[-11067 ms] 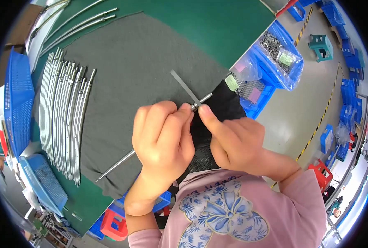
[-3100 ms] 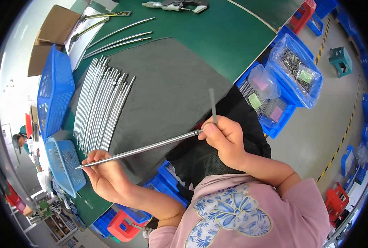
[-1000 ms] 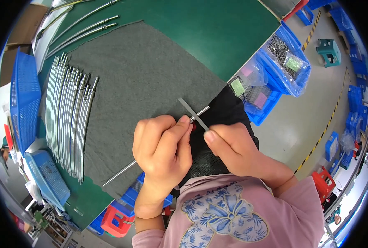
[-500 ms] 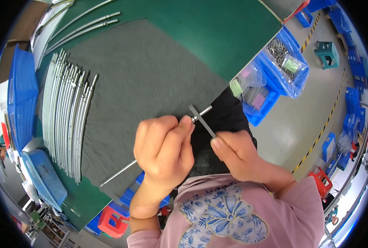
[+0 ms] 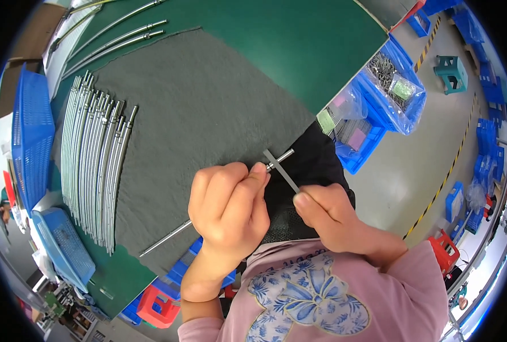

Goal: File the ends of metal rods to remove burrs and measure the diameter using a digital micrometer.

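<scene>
My left hand [image 5: 229,208] is closed around a thin shiny metal rod [image 5: 165,238], slanted from lower left to upper right. The rod's collared end [image 5: 288,153] sticks out past my thumb and forefinger. Pinched in my right hand [image 5: 328,215] is a narrow, flat grey file [image 5: 284,175], which lies crosswise over the rod close to that collar. The middle of the rod is hidden inside my left fist. To the left, a row of similar metal rods [image 5: 96,171] lies side by side on a dark grey cloth [image 5: 208,97].
The cloth covers part of a green tabletop [image 5: 299,45]. Several longer rods [image 5: 122,40] lie at the far left. Blue baskets [image 5: 32,137] stand along the left edge. Blue bins [image 5: 404,108] with small metal parts sit off the right edge, and a red stool [image 5: 157,308] is below.
Both hands, the rod and the file sit slightly lower and to the right in the picture, and the whole view has shifted a little too. Both grips are unchanged.
</scene>
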A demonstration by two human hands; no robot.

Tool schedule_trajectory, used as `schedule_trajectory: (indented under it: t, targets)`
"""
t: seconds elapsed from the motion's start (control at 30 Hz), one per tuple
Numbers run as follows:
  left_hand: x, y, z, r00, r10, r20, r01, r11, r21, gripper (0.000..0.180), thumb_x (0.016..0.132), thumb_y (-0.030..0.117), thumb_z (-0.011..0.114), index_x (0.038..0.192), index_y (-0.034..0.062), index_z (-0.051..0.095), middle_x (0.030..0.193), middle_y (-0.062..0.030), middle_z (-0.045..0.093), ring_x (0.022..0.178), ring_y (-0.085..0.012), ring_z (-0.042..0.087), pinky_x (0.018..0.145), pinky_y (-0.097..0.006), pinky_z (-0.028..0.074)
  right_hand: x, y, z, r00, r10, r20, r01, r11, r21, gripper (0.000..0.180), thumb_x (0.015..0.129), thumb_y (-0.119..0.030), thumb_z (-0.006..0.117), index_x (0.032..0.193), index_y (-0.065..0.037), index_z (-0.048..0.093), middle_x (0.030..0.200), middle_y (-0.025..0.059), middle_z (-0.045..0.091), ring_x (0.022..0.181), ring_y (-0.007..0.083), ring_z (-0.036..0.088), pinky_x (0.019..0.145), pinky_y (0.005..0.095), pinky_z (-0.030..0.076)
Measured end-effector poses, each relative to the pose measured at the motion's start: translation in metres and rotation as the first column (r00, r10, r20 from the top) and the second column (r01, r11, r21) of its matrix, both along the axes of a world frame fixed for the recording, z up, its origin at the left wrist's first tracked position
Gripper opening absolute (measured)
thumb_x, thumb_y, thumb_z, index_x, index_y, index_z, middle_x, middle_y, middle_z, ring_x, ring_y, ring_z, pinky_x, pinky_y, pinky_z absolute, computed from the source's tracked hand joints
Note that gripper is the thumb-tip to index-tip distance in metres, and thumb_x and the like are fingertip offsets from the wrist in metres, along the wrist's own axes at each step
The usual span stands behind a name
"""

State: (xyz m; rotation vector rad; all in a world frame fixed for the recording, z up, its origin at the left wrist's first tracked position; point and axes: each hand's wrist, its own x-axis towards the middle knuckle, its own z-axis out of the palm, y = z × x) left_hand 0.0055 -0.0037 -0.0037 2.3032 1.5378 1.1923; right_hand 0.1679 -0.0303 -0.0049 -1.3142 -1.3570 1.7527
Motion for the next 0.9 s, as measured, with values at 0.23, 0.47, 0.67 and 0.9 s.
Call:
schedule_trajectory:
  t: [0.23, 0.47, 0.67, 0.9]
  targets:
    - [-0.001, 0.001, 0.003, 1.0, -0.006, -0.016, 0.006, 1.0, 0.01, 0.015, 0.059, -0.004, 0.07, 0.069, 0.001, 0.059, 0.07, -0.0057, 0.053, 0.059, -0.0208, 0.049, 0.049, -0.03, 0.04, -0.009, 0.006, -0.003, 1.0, -0.011, 0.018, 0.009, 0.994, 0.11, 0.028, 0.089, -0.014, 0.047, 0.064, 0.0, 0.045, 0.05, 0.0152, 0.04, 0.042, 0.0288, 0.043, 0.042, 0.0342, 0.032]
    - [-0.002, 0.001, 0.005, 1.0, -0.016, -0.023, 0.016, 1.0, -0.006, 0.016, 0.059, -0.005, 0.07, 0.069, 0.0007, 0.059, 0.07, -0.0059, 0.053, 0.059, -0.0207, 0.048, 0.049, -0.03, 0.04, -0.013, 0.019, -0.003, 0.997, -0.011, -0.079, 0.017, 0.997, 0.078, 0.025, 0.089, -0.013, 0.046, 0.067, 0.0, 0.047, 0.051, 0.0146, 0.04, 0.042, 0.0262, 0.039, 0.042, 0.0333, 0.031]
    - [-0.002, 0.0, 0.006, 0.999, -0.014, -0.036, 0.013, 1.0, -0.021, 0.016, 0.059, -0.005, 0.07, 0.07, 0.0006, 0.06, 0.07, -0.0062, 0.053, 0.06, -0.0213, 0.049, 0.05, -0.03, 0.04, -0.005, 0.013, -0.008, 0.996, 0.01, -0.085, -0.002, 0.996, 0.092, 0.026, 0.089, -0.014, 0.046, 0.067, 0.0, 0.046, 0.051, 0.0133, 0.037, 0.041, 0.0214, 0.036, 0.042, 0.0313, 0.03]
    - [-0.003, 0.001, 0.005, 0.997, -0.014, -0.071, 0.012, 1.0, -0.019, 0.018, 0.058, -0.005, 0.07, 0.072, 0.0002, 0.061, 0.07, -0.0064, 0.054, 0.06, -0.0215, 0.049, 0.05, -0.03, 0.04, -0.006, 0.008, -0.017, 0.998, -0.002, -0.057, 0.01, 0.991, 0.132, 0.027, 0.088, -0.014, 0.048, 0.064, -0.001, 0.045, 0.049, 0.0134, 0.037, 0.041, 0.0258, 0.038, 0.041, 0.0331, 0.03]
